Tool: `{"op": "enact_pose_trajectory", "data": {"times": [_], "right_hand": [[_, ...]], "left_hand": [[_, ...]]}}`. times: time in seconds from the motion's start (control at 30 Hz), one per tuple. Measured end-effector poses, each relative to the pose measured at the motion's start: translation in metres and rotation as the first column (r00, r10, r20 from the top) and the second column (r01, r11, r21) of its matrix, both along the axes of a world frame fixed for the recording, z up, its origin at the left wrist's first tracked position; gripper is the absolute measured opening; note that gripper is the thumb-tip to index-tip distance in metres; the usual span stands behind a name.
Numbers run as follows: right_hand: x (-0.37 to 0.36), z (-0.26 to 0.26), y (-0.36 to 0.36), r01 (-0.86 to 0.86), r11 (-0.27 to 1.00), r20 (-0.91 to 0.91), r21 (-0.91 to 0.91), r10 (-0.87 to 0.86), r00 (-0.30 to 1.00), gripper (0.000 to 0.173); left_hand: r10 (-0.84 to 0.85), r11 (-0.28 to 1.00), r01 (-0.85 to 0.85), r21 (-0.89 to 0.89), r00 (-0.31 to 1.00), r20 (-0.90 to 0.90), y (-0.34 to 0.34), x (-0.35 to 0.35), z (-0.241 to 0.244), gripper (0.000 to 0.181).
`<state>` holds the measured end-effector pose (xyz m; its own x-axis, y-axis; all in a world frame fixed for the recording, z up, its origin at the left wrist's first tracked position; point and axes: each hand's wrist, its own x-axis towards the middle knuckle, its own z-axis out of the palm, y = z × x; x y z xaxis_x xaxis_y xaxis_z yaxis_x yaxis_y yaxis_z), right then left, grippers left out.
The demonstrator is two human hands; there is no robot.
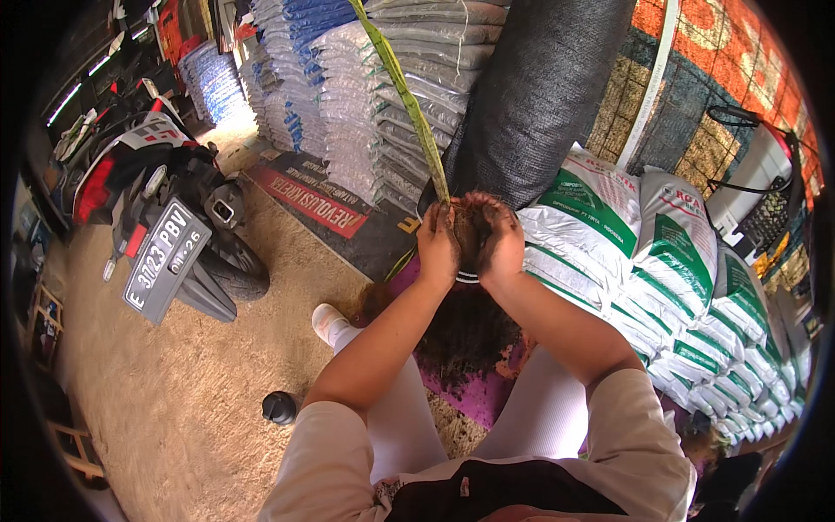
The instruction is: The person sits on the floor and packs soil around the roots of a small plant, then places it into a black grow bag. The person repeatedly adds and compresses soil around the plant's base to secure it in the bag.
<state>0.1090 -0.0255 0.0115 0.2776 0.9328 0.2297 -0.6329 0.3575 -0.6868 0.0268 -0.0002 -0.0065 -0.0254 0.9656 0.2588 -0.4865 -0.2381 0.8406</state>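
Both of my hands are cupped around a brown, fibrous root ball point(470, 228), with dark soil smeared over the fingers. My left hand point(438, 243) presses its left side, my right hand point(502, 240) its right. A long, narrow green-and-yellow leaf point(414, 107) rises from beside my left fingertips and leans up to the left. Just below my wrists shows a dark round rim with white stripes point(467, 278); the rest of that container is hidden. Loose dark soil point(460, 333) lies between my legs on a purple sheet point(479, 398). Another leaf tip point(401, 264) pokes out left of my left wrist.
A motorcycle point(176, 196) stands at left. Stacked plastic packs point(346, 98) and a large black mesh roll point(548, 98) rise ahead. White-and-green compost sacks point(587, 209) are piled at right. A small black object point(279, 408) sits on the concrete floor point(196, 372). A printed banner point(306, 196) lies ahead.
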Motion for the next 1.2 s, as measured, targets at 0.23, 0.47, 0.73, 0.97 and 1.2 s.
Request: {"op": "enact_pose_trajectory", "data": {"times": [0.23, 0.47, 0.73, 0.97, 1.2], "right_hand": [[0.013, -0.026, 0.014, 0.145, 0.960, 0.525, 0.239, -0.254, 0.813, 0.030], [0.021, -0.027, 0.011, 0.060, 0.840, 0.787, 0.540, -0.529, 0.317, 0.053], [0.037, -0.017, 0.032, 0.024, 0.902, 0.499, 0.431, -0.261, 0.826, 0.055], [0.016, -0.027, 0.015, 0.026, 0.932, 0.509, 0.361, -0.220, 0.832, 0.062], [0.011, -0.022, 0.005, 0.074, 0.809, 0.581, 0.584, -0.479, 0.657, 0.061]], "left_hand": [[0.003, 0.994, 0.015, 0.110, 0.987, -0.163, 0.014, 0.020, -0.007, 0.023], [-0.215, 0.972, 0.228, 0.064, 0.962, -0.169, 0.027, 0.009, -0.033, 0.032], [-0.517, 0.854, 0.504, 0.130, 0.848, 0.113, 0.029, -0.005, -0.008, 0.049], [-0.110, 0.993, 0.116, 0.033, 0.983, -0.146, 0.011, 0.003, -0.004, 0.044], [-0.397, 0.899, 0.438, -0.029, 0.839, 0.372, -0.004, 0.003, 0.010, 0.038]]}}
